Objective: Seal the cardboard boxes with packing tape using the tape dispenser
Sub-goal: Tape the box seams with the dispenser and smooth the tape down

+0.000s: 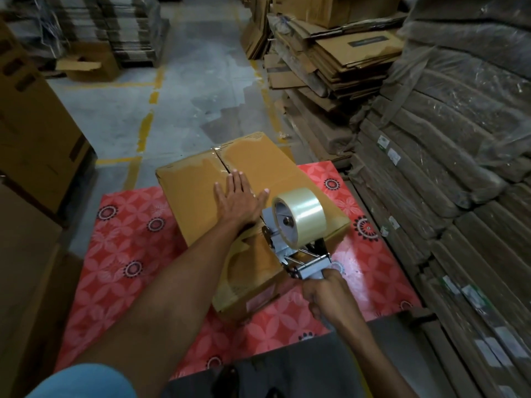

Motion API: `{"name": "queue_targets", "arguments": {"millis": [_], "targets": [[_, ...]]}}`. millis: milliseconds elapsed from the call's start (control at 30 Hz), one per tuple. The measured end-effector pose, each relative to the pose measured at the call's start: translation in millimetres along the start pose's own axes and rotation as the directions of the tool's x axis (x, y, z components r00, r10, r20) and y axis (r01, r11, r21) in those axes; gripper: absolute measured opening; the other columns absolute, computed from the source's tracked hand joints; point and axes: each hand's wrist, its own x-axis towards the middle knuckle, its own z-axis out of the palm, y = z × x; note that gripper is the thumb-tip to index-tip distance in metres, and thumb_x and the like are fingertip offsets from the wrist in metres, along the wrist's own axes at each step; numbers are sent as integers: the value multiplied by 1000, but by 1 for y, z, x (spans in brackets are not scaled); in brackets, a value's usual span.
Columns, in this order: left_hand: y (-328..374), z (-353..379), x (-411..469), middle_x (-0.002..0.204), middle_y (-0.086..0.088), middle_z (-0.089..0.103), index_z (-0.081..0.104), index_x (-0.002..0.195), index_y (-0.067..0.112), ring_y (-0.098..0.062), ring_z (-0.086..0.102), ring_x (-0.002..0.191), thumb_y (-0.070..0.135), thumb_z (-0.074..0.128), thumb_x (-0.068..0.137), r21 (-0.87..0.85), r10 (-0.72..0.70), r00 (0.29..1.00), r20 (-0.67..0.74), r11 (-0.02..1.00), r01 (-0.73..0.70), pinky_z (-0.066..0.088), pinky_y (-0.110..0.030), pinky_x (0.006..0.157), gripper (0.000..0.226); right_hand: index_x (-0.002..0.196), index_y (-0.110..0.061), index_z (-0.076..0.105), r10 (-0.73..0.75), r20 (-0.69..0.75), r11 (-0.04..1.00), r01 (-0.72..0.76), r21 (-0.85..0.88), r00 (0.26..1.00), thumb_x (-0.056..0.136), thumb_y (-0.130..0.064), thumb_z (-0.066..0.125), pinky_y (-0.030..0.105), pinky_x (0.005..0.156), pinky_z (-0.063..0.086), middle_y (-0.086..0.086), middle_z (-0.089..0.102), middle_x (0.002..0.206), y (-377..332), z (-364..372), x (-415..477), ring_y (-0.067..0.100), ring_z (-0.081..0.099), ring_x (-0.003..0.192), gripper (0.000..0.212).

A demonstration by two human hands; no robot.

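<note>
The left grip (237, 198) lies spread flat on the box (189, 191), mid-frame on the red mat (129, 239). Press down hard there. The right grip (327, 294) is curled round the dispenser (290, 239) at the box's near edge. I think it should pull straight along the seam, low and steady.

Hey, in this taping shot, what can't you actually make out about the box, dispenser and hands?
1. Tape dispenser handle, head view: wrapped by the right hand.
2. Cardboard box seam's near part, head view: covered by the left hand and dispenser.
3. Red label on the box's near side, head view: too blurred to read.
4. Tall cartons at left, head view: cut by the frame edge.
</note>
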Motion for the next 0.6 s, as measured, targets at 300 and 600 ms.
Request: {"name": "queue_targets", "arguments": {"millis": [300,600], "targets": [[-11,-10,18,164,-13,-21,-15,157,4,-29,-16,153,63,18,101,63,-17,998,59,998,13,-15,-60,118,87,54,-19,51,-61,33,998,62,-27,998,78,0,58,24,48,34,-7,46,47,-6,-6,10,4,40,43,32],[5,-12,2,166,-14,-14,-8,158,5,-27,-13,154,72,6,96,-5,-65,998,24,998,65,-9,-60,120,93,60,-14,44,69,-36,984,-62,167,997,46,-13,57,27,47,29,-2,44,50,31,-13,-16,14,38,41,20]]}}
